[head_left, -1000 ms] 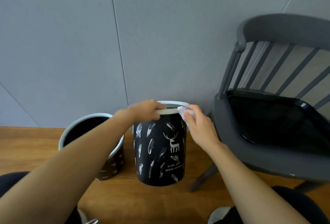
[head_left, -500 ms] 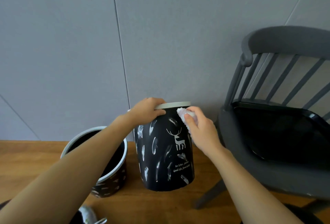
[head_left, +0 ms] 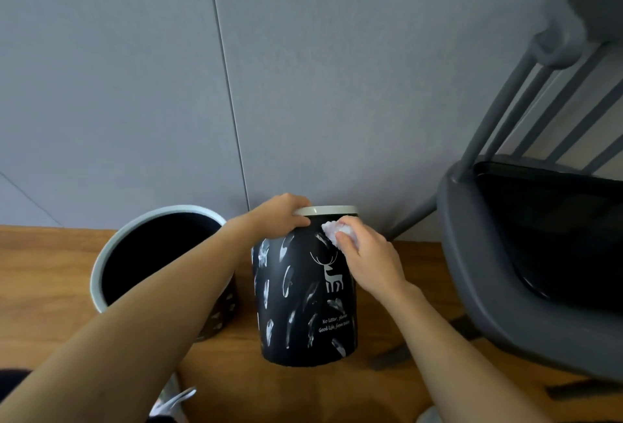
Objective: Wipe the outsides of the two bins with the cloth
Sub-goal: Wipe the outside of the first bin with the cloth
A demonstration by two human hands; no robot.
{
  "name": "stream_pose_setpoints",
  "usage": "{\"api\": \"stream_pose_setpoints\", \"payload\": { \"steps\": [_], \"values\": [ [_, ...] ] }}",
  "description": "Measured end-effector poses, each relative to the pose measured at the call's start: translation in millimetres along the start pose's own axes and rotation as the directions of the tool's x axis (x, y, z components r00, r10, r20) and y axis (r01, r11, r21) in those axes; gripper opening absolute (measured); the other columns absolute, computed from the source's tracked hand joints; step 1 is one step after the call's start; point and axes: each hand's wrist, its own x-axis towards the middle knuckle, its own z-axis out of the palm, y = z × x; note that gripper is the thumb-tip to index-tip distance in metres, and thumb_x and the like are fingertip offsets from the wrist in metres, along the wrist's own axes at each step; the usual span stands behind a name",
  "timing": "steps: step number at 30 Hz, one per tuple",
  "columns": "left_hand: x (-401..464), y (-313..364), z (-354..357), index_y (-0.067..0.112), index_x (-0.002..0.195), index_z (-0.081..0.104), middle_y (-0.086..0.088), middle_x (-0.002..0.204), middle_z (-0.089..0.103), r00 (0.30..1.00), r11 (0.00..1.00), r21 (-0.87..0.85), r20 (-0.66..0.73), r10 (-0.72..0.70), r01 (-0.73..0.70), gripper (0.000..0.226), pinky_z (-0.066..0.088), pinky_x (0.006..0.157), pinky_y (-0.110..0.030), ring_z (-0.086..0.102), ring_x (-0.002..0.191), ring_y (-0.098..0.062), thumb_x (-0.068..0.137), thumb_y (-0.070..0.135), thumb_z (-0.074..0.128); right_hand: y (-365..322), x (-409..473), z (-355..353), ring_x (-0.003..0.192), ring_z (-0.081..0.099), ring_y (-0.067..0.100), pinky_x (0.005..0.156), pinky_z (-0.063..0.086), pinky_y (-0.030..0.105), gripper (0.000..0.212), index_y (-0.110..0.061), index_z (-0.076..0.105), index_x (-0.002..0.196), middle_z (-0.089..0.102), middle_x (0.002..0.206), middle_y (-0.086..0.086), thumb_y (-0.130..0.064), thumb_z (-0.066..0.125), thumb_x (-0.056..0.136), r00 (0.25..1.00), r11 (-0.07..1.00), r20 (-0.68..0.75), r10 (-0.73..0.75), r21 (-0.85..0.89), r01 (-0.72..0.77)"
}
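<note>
Nearest, the left forearm hides part of the open bin (head_left: 111, 254). Beyond, the left hand (head_left: 283, 215) grips the deer-print bin (head_left: 303, 304) at its rim while the right hand (head_left: 367, 254) pinches a wadded cloth (head_left: 332, 232), mostly hidden, against its upper side.

Glossy bin (head_left: 303, 291) — crumpled cloth (head_left: 332, 233), wood floor (head_left: 387, 385)

Soft, even indoor light; wide-angle view with blurred edges.

The grey wall (head_left: 303, 68) is lit flat and dim, with no hard glare. The wooden floor (head_left: 397, 274) carries faint, diffuse shadows under the chair (head_left: 505, 287), whose top rail at the upper right is smeared and out of focus. Wall seams bend outward, showing lens distortion. The black bin (head_left: 296, 304) reads sharp, its white print slightly glossy; the forearms at the bottom edge stretch and soften.
</note>
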Motion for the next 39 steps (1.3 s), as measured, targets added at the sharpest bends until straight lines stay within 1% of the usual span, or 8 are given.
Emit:
{"api": "stream_pose_setpoints", "payload": {
  "steps": [4, 10, 13, 18, 23, 28, 33, 39],
  "values": [
    [9, -11, 6, 0.015, 0.106, 0.064, -0.001, 0.089, 0.063, 1.0, 1.0, 0.024, 0.026, -0.008, 0.008, 0.016, 0.041, 0.069, -0.029, 0.056, 0.081, -0.018, 0.09, 0.017, 0.06, 5, 7, 12, 0.081, 0.051, 0.014, 0.057, 0.036, 0.029, 0.028, -0.036, 0.045, 0.124, 0.063, 0.115, -0.004, -0.042, 0.035, 0.099, 1.0, 1.0, 0.017, 0.005, -0.02, -0.004],
    [21, -30, 12, 0.018, 0.108, 0.064, 0.005, 0.082, 0.057, 0.998, 0.998, 0.046, 0.048, -0.047, 0.045, 0.018, 0.036, 0.066, -0.027, 0.052, 0.079, -0.016, 0.09, 0.017, 0.06, 10, 13, 31, 0.087, 0.062, 0.03, 0.059, 0.038, 0.033, 0.028, -0.032, 0.038, 0.125, 0.067, 0.108, 0.005, -0.043, 0.039, 0.099, 1.0, 1.0, 0.024, 0.02, -0.007, -0.02],
    [29, -36, 16, 0.02, 0.109, 0.063, 0.005, 0.083, 0.056, 0.996, 0.996, 0.064, 0.063, -0.07, 0.066, 0.019, 0.038, 0.071, -0.029, 0.053, 0.082, -0.018, 0.09, 0.019, 0.06, 15, 17, 41, 0.08, 0.059, 0.023, 0.055, 0.037, 0.032, 0.027, -0.032, 0.037, 0.121, 0.067, 0.104, 0.004, -0.047, 0.04, 0.098, 0.998, 0.999, 0.045, 0.032, -0.003, -0.032],
    [42, -45, 24, 0.026, 0.111, 0.063, 0.002, 0.091, 0.062, 0.992, 0.991, 0.107, 0.08, -0.092, 0.084, 0.021, 0.041, 0.081, -0.034, 0.057, 0.092, -0.023, 0.09, 0.024, 0.06, 22, 25, 54, 0.098, 0.057, 0.022, 0.073, 0.049, 0.037, 0.027, -0.033, 0.047, 0.121, 0.06, 0.115, -0.003, -0.043, 0.047, 0.095, 0.999, 0.993, 0.05, -0.006, 0.116, 0.0],
    [55, -54, 25, 0.03, 0.119, 0.061, 0.002, 0.111, 0.061, 0.994, 0.98, 0.177, 0.042, -0.1, 0.091, 0.028, 0.04, 0.095, -0.042, 0.052, 0.106, -0.024, 0.092, 0.023, 0.058, 27, 37, 64, 0.103, 0.053, 0.018, 0.081, 0.046, 0.034, 0.032, -0.03, 0.05, 0.127, 0.056, 0.115, -0.004, -0.038, 0.047, 0.096, 1.0, 0.989, 0.015, -0.017, 0.145, 0.014],
    [58, -62, 25, 0.032, 0.111, 0.062, 0.009, 0.092, 0.06, 0.995, 0.986, 0.138, 0.026, -0.096, 0.092, 0.024, 0.039, 0.09, -0.039, 0.056, 0.097, -0.024, 0.091, 0.019, 0.057, 26, 48, 70, 0.096, 0.053, 0.016, 0.077, 0.046, 0.034, 0.026, -0.028, 0.052, 0.12, 0.058, 0.107, -0.005, -0.036, 0.049, 0.096, 0.998, 0.981, -0.052, -0.045, 0.188, 0.054],
    [63, -66, 23, 0.032, 0.109, 0.062, 0.007, 0.09, 0.061, 0.996, 0.991, 0.104, 0.039, -0.086, 0.081, 0.029, 0.042, 0.089, -0.039, 0.056, 0.094, -0.025, 0.089, 0.013, 0.055, 28, 59, 74, 0.098, 0.057, 0.019, 0.081, 0.047, 0.032, 0.029, -0.02, 0.06, 0.121, 0.063, 0.106, 0.001, -0.029, 0.06, 0.093, 0.985, 0.98, -0.096, -0.145, 0.122, 0.156],
    [73, -74, 22, 0.035, 0.115, 0.059, -0.003, 0.099, 0.065, 0.995, 0.988, 0.144, 0.063, -0.072, 0.062, 0.036, 0.048, 0.085, -0.043, 0.055, 0.097, -0.026, 0.089, 0.01, 0.055, 28, 60, 89, 0.089, 0.055, 0.019, 0.071, 0.047, 0.031, 0.029, -0.022, 0.061, 0.122, 0.058, 0.098, 0.002, -0.028, 0.06, 0.094, 0.965, 0.967, -0.058, -0.254, 0.017, 0.256]
  ]
}}
